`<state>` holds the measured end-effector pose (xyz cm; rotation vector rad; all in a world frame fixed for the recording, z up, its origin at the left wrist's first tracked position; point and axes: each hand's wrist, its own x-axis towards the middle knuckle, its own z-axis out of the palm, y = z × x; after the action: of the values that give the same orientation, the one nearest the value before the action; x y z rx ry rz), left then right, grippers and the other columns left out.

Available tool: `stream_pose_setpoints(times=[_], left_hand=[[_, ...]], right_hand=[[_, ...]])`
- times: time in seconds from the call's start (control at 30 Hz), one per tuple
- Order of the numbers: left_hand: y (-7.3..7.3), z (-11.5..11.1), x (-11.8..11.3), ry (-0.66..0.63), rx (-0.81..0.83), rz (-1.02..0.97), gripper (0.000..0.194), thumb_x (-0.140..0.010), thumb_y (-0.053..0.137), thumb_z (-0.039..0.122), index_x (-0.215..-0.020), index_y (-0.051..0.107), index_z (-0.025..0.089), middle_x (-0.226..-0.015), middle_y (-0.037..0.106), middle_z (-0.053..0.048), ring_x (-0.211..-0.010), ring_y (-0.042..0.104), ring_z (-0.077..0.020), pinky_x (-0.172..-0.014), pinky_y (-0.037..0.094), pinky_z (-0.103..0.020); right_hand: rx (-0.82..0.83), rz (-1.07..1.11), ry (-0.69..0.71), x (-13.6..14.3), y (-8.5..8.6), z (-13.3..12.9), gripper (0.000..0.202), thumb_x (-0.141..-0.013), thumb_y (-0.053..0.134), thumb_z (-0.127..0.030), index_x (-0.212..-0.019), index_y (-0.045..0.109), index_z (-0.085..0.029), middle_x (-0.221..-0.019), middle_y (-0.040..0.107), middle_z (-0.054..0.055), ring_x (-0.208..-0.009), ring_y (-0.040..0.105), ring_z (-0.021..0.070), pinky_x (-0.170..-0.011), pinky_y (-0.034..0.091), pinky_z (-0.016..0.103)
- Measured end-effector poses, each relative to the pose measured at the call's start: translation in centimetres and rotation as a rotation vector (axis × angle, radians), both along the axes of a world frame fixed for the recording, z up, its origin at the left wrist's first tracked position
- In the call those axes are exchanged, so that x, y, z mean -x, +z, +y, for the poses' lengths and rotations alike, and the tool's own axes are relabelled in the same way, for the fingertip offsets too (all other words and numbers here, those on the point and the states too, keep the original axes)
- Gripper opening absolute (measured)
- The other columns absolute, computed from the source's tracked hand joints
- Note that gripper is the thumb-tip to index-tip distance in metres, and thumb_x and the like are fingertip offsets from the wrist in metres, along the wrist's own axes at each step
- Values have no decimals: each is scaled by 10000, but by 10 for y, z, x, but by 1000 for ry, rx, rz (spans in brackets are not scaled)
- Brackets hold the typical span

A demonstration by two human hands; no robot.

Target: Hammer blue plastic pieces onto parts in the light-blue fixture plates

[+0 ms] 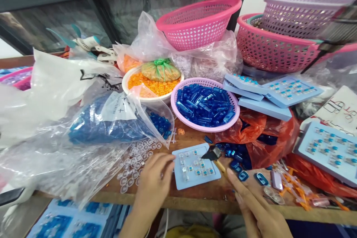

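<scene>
In my right hand (251, 200) is a small hammer (213, 153) with a dark head and a wooden handle. Its head hangs over the right side of a light blue tray (192, 182), which lies tilted on the table near the front edge. Small clear pieces with blue centres (205, 172) sit in the tray, mostly toward its right and lower part. My left hand (153, 178) has its fingers curled at the tray's left edge, with thumb and fingertips against it. Clear plastic rings (134, 163) lie scattered beside my left hand.
Behind the tray stands a lilac basket (176, 113) of blue plastic parts, beside a white bowl (125, 85) of orange pieces. Light blue trays (264, 108) are stacked at right, near a red bag (287, 134). Loose blue parts (237, 156) lie right of the hammer.
</scene>
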<state>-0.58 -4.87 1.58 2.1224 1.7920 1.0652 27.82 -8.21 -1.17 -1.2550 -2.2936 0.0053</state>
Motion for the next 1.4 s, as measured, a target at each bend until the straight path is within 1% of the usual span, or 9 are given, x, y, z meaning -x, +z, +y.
stream_pose_setpoints(times=[0.13,0.23,0.5,0.6,0.73,0.87,1.03,1.17,1.4], left_hand=[[-15,-16,51,154,-77,243,232,-986,489,265,-1010,710,200,-945,751,-62,-845,659,-257,-791,512,-396],[-26,-13,60,172,-54,359,302,-988,431,249,-976,726,186,-958,762,-101,-844,648,-299,-778,513,-453],[-24,-10,33,86,140,-21,171,-945,528,289,-959,691,239,-861,731,-27,-760,693,-204,-749,591,-337],[-28,-8,32,86,65,-38,216,-943,527,285,-895,728,223,-887,711,-54,-816,706,-208,-775,593,-334],[-31,-7,35,105,32,-44,231,-929,526,267,-981,743,206,-930,730,-76,-840,720,-220,-794,595,-351],[-11,-11,20,133,125,-149,130,-893,597,275,-952,703,229,-854,760,-15,-745,721,-198,-710,594,-307],[10,-2,-32,-125,102,-288,78,-938,623,220,-919,698,229,-834,751,8,-740,698,-151,-696,560,-240],[-3,16,-62,-291,29,-194,124,-970,604,185,-885,693,202,-819,729,-17,-814,661,-183,-750,542,-290],[-16,15,-63,-222,12,-24,93,-950,644,188,-950,736,199,-931,639,-60,-880,613,-209,-773,552,-339]], right_hand=[[-13,44,-30,1,-2,-2,548,-1026,403,-169,-1567,320,-185,-1356,651,60,-1186,656,180,-915,557,226],[-8,46,-48,2,-2,-3,522,-1031,395,-173,-1550,355,-197,-1386,624,58,-1158,671,180,-921,554,235],[51,84,-83,7,5,-5,526,-1022,422,-169,-1544,369,-198,-1404,613,21,-1248,603,118,-1032,460,192],[49,70,-76,6,5,-5,500,-1018,426,-169,-1517,411,-192,-1416,599,26,-1263,586,138,-1015,478,195],[59,91,-73,6,4,-5,507,-1015,428,-153,-1519,401,-204,-1416,599,20,-1267,585,135,-1046,458,217],[90,123,-87,9,6,-6,503,-1017,431,-143,-1515,405,-211,-1439,579,8,-1331,518,120,-1092,410,203],[114,155,-92,10,8,-7,487,-1019,441,-136,-1500,420,-202,-1439,587,5,-1370,466,94,-1126,349,178],[135,179,-98,9,8,-9,502,-1012,436,-117,-1505,409,-203,-1452,576,22,-1359,486,115,-1107,389,198],[125,176,-109,6,4,-11,501,-1008,438,-122,-1504,411,-191,-1438,588,33,-1365,469,130,-1093,404,198]])
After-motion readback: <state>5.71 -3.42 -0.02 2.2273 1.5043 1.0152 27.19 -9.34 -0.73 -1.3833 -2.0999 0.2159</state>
